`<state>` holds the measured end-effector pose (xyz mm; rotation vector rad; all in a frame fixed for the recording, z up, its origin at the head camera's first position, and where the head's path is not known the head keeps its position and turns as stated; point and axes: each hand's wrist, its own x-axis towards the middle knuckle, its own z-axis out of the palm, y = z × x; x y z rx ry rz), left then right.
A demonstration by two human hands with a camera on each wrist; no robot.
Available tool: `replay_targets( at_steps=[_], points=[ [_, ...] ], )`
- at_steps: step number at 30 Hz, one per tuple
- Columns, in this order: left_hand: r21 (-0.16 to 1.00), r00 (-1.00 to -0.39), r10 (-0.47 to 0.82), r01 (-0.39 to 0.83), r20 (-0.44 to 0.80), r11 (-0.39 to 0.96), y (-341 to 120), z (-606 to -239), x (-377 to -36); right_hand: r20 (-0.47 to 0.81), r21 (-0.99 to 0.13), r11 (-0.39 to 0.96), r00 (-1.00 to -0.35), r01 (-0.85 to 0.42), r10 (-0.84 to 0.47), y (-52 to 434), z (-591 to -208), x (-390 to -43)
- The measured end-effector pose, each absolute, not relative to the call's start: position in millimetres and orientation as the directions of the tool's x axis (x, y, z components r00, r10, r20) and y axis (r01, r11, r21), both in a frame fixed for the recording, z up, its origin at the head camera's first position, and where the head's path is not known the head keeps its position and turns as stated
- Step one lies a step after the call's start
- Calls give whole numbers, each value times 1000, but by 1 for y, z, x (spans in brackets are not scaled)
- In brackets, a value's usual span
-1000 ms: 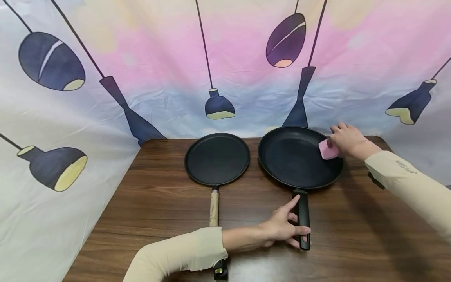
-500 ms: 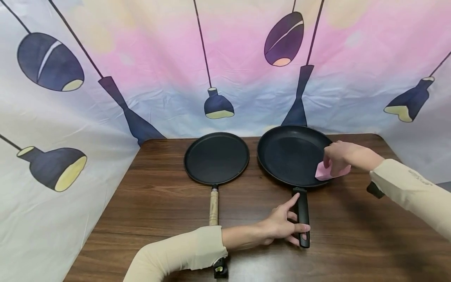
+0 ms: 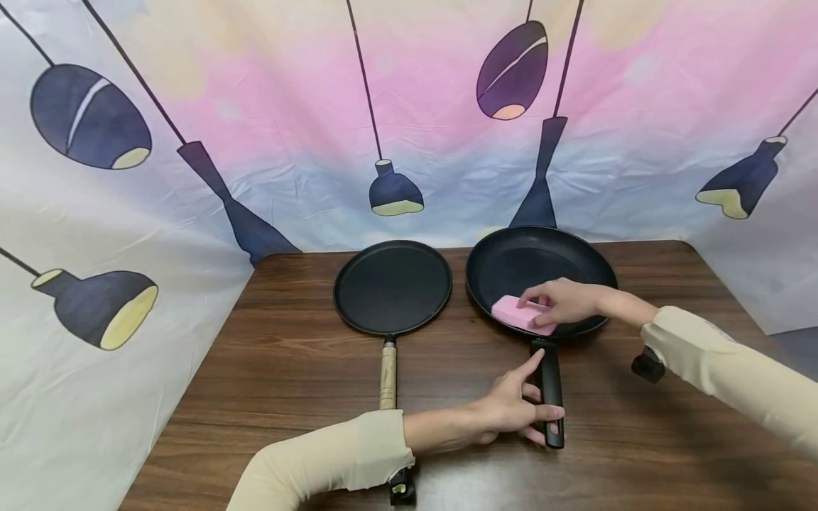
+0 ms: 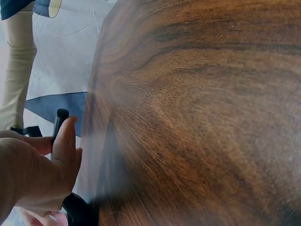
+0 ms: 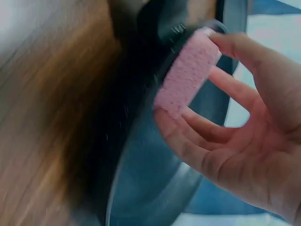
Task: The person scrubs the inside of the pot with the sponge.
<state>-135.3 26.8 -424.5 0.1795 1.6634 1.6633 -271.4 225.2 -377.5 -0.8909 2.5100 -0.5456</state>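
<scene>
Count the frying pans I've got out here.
2: the wooden-handled pan sits on the left, and the black-handled pan sits to its right, where the right hand holds a pink sponge. No others show.

The sponge (image 3: 513,316) in the black frying pan (image 3: 520,266) is pink. Beneath that pan, the desk (image 3: 287,369) is wood-grained brown; behind it, the pink-and-blue backdrop (image 3: 294,106) is lamp-patterned.

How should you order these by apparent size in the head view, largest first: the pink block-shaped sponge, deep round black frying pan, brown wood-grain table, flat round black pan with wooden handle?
1. Wood-grain table
2. Deep frying pan
3. Flat pan
4. Pink sponge, partly hidden by the right hand
</scene>
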Motion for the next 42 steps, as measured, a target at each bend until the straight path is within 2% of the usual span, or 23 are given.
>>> replay_targets(
  at_steps=[6,14,21,26,34,38,42],
  points=[
    [900,-690,597,-412,-410,142,26,-424,-135,-140,-466,721,-762,-512,-632,200,-395,-286],
    [901,-677,614,-410,-406,144,27,-424,-134,-133,-357,845,-874,-398,-468,186,-402,-326],
    [902,-676,618,-409,-401,139,30,-424,-132,-178,-343,903,-926,-259,-333,196,-402,-349],
    [904,-686,609,-407,-399,134,31,-425,-134,-178,-365,875,-898,-319,-402,195,-400,-347],
    [899,-680,610,-415,-407,137,28,-426,-137,-191,-343,775,-769,-530,-610,201,-397,-314],
    [900,-685,604,-414,-408,138,27,-427,-138,-172,-401,719,-724,-568,-668,215,-400,-302],
    [899,-684,603,-415,-412,143,27,-429,-138,-88,-502,667,-735,-551,-672,232,-411,-302]
  ],
)
